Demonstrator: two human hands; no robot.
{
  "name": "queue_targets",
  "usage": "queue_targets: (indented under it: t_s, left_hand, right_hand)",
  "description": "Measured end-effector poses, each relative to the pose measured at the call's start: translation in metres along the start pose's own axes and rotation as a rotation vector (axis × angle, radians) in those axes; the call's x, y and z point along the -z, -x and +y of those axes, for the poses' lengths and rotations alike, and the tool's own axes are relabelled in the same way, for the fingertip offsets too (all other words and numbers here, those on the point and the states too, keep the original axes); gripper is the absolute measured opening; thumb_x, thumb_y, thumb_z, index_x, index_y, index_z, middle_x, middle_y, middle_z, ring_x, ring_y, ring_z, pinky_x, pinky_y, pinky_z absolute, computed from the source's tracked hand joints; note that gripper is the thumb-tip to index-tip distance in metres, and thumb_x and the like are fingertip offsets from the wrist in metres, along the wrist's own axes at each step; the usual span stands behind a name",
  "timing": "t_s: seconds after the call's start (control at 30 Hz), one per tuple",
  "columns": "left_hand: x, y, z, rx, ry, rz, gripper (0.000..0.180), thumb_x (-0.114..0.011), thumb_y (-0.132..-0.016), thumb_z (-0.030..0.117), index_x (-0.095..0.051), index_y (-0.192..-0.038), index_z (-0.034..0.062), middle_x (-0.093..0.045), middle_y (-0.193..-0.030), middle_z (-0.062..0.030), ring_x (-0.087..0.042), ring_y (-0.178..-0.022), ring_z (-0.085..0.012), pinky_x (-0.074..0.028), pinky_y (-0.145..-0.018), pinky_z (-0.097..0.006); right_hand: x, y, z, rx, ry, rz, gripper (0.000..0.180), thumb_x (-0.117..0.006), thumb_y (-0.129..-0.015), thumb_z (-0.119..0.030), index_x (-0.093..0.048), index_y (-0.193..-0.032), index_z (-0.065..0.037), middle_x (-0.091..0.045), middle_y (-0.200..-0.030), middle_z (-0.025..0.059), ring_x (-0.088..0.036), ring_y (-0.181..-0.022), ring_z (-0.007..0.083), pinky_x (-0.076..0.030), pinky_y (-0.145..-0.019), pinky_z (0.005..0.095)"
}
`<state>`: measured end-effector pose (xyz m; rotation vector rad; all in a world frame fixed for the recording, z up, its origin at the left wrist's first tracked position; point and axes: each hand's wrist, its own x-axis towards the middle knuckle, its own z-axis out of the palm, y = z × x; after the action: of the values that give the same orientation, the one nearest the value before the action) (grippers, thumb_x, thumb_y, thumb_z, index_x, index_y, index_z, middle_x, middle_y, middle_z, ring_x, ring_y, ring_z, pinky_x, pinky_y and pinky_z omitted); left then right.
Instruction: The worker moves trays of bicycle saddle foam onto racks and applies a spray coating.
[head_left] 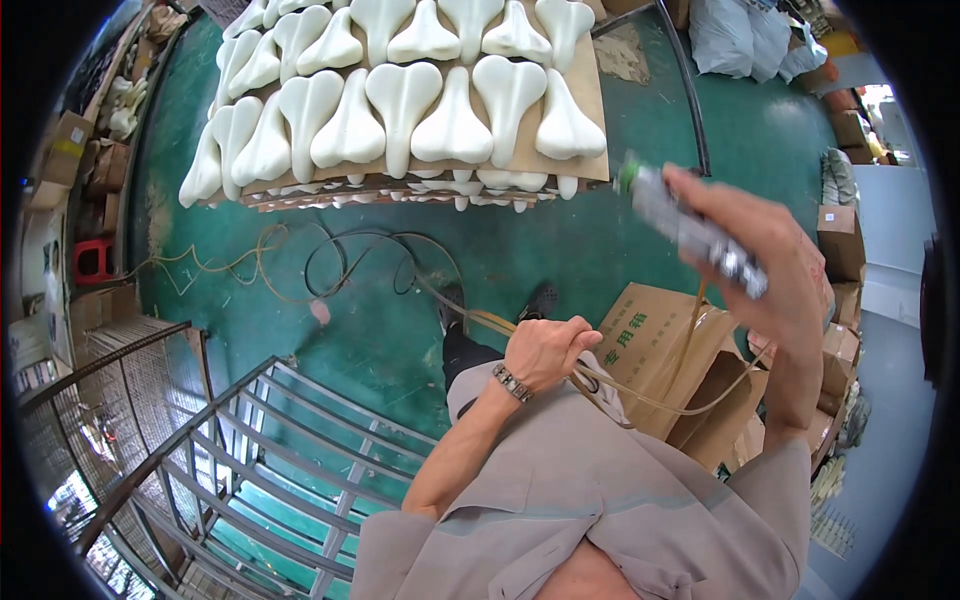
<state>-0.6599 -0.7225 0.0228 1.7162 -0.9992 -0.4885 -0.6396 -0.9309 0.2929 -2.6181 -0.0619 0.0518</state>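
My right hand (770,250) is raised at the right and grips a metal air tool (690,228) with a green tip, angled toward the upper left. A tan hose (690,345) hangs from the tool and runs down across my body. My left hand (545,350), with a metal watch at the wrist, is closed around that hose in front of my waist. The hose continues in loops over the green floor (560,240) beyond my feet.
Stacked cardboard sheets (585,90) carrying several white bicycle-saddle forms (400,110) lie ahead. A grey metal rack (280,440) stands at lower left. Open cardboard boxes (660,340) sit at my right, more boxes and bags along the right and left walls.
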Motion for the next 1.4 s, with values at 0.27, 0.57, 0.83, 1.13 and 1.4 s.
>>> queue_targets:
  t_s: [0.27, 0.57, 0.83, 1.13, 1.4]
  left_hand:
    - [-0.042, -0.019, 0.015, 0.039, -0.015, 0.065, 0.033, -0.062, -0.104, 0.037, -0.064, -0.086, 0.0095, -0.064, -0.063, -0.0087, -0.064, -0.058, -0.0319, -0.047, -0.052, -0.044]
    - [-0.063, -0.033, 0.021, -0.022, -0.126, -0.02, 0.035, -0.062, -0.104, 0.04, -0.063, -0.085, 0.0101, -0.064, -0.063, -0.0097, -0.063, -0.057, -0.0325, -0.047, -0.052, -0.045]
    - [-0.082, -0.042, 0.026, 0.007, -0.028, -0.117, 0.033, -0.064, -0.103, 0.037, -0.064, -0.085, 0.0095, -0.065, -0.064, -0.0106, -0.064, -0.059, -0.0331, -0.047, -0.053, -0.046]
    - [-0.126, -0.062, 0.045, -0.002, -0.081, -0.176, 0.032, -0.064, -0.102, 0.037, -0.065, -0.086, 0.0095, -0.065, -0.065, -0.0105, -0.065, -0.06, -0.0335, -0.046, -0.053, -0.046]
    - [-0.177, -0.063, 0.064, 0.061, -0.067, -0.085, 0.032, -0.064, -0.103, 0.037, -0.065, -0.086, 0.0097, -0.065, -0.064, -0.0095, -0.065, -0.06, -0.0324, -0.047, -0.053, -0.046]
  right_hand:
    - [0.022, 0.03, 0.029, 0.075, -0.105, -0.147, 0.068, -0.072, -0.075, 0.005, -0.062, -0.142, -0.001, -0.072, -0.106, 0.0212, -0.071, -0.09, 0.0363, -0.054, -0.081, 0.0349]
    - [0.033, 0.046, 0.05, 0.127, -0.157, -0.094, 0.073, -0.068, -0.072, -0.013, -0.06, -0.141, 0.006, -0.071, -0.097, 0.0212, -0.072, -0.087, 0.0383, -0.054, -0.079, 0.0385]
    - [0.038, 0.064, 0.076, 0.042, -0.104, 0.09, 0.071, -0.07, -0.073, 0.0, -0.059, -0.142, 0.005, -0.072, -0.103, 0.022, -0.071, -0.089, 0.0396, -0.055, -0.079, 0.0387]
    - [0.061, 0.118, 0.101, 0.021, -0.09, -0.052, 0.068, -0.077, -0.074, -0.006, -0.06, -0.14, 0.004, -0.072, -0.099, 0.0216, -0.071, -0.084, 0.0375, -0.056, -0.074, 0.0392]
    - [0.066, 0.126, 0.156, 0.06, -0.08, 0.115, 0.071, -0.066, -0.072, 0.007, -0.058, -0.143, 0.006, -0.069, -0.1, 0.0231, -0.07, -0.087, 0.038, -0.054, -0.078, 0.0374]
